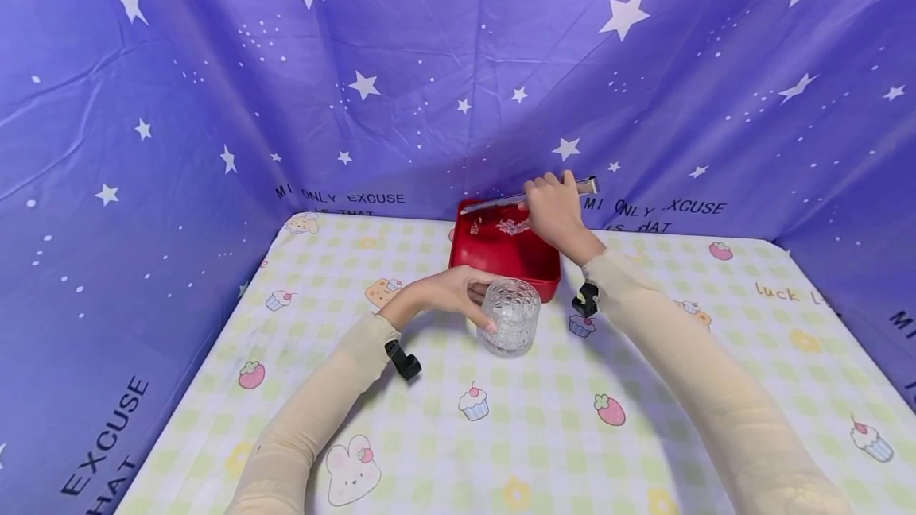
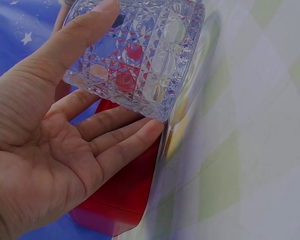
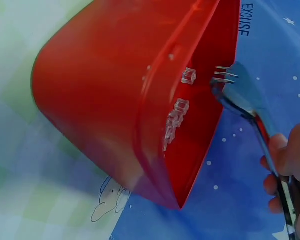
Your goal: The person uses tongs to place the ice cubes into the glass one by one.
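Purple fabric, hung in folds and scattered with white stars and dots, surrounds the far edge and sides; black capitals on it read "MI ONLY EXCUSE" and "IS THAT", with parts lost in the creases. Soft cloth in pale green checks covers the desk, printed with cupcakes, strawberries, a rabbit and, towards the right, "luck" followed by a letter I cannot fully read. Cream sleeves reach in over it. Near the back of the desk sits a glossy red plastic box, open-topped with rounded corners. At its back right, the right hand has its fingers curled round shiny metal tongs, whose tines and rounded bowl are over the box. The left hand is partly closed about a clear tumbler, thumb on the near side, fingers behind; the glass is cut in round and diamond facets and stands just in front of the box. Black straps circle both wrists. Inside the box lie small, clear, angular pieces, some clustered.
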The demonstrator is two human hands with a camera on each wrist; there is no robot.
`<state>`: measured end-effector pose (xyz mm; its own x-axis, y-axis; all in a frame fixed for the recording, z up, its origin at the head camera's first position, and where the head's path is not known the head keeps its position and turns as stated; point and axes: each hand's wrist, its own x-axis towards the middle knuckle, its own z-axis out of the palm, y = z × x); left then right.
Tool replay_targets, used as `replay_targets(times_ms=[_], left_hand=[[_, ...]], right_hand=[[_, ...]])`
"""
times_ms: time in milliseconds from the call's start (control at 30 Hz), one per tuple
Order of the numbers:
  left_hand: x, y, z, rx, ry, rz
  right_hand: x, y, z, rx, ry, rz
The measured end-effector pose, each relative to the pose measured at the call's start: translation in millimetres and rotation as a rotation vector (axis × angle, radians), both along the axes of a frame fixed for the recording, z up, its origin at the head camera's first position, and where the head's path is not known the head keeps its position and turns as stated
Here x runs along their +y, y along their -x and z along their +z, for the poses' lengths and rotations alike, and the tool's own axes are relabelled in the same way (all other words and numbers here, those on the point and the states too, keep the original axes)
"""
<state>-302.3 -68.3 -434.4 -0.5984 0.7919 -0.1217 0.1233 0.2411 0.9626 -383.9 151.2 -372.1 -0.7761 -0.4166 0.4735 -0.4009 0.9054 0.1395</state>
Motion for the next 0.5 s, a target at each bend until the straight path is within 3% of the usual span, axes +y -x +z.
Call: replay_targets(times_ms=[300, 500], left_hand=[[-1, -0.9, 1.3, 0.006, 0.018, 0.005], [-1, -0.7, 1.8, 0.018, 0.028, 0.009]], right_hand=[[10, -8.0, 6.2, 0.192, 0.149, 0.033], [18, -14.6, 21.0, 0.256, 0.255, 0.046]])
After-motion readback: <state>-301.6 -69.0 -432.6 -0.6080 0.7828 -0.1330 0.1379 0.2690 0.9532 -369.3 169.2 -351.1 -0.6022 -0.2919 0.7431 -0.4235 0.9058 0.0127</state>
